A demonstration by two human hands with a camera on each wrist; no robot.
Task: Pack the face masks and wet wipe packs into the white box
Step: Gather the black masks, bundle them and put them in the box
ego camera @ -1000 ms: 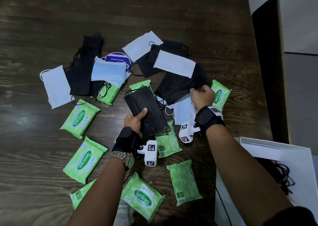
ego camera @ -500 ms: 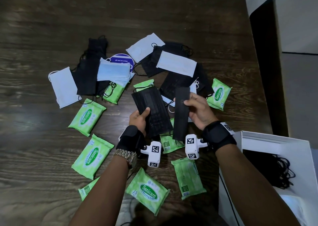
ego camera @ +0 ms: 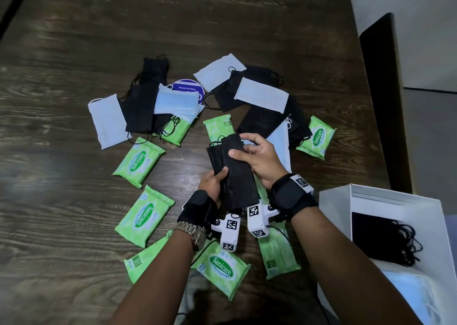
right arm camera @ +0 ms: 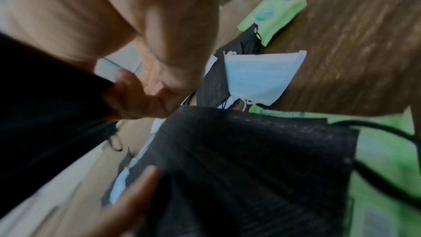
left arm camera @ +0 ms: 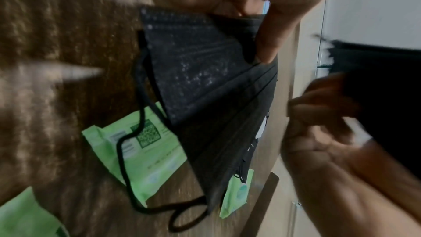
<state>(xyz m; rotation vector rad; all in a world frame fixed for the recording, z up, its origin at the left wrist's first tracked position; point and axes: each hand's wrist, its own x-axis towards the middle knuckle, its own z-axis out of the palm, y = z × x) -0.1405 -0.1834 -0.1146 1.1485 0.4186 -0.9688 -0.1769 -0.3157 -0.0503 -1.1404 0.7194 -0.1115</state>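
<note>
Black face masks (ego camera: 232,173) stacked between my hands: left hand (ego camera: 213,183) pinches, right hand (ego camera: 259,161) grips, squaring them for white box (ego camera: 346,201) at 4 o'clock.

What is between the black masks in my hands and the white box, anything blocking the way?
Nothing visible blocks it. Both the left hand and the right hand hold the black masks above the table, and the white box stands open to the right, with black masks already lying inside but room left.

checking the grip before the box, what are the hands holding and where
Both hold the stack of black pleated face masks: left hand at its lower left edge, right hand across its right side.
</note>
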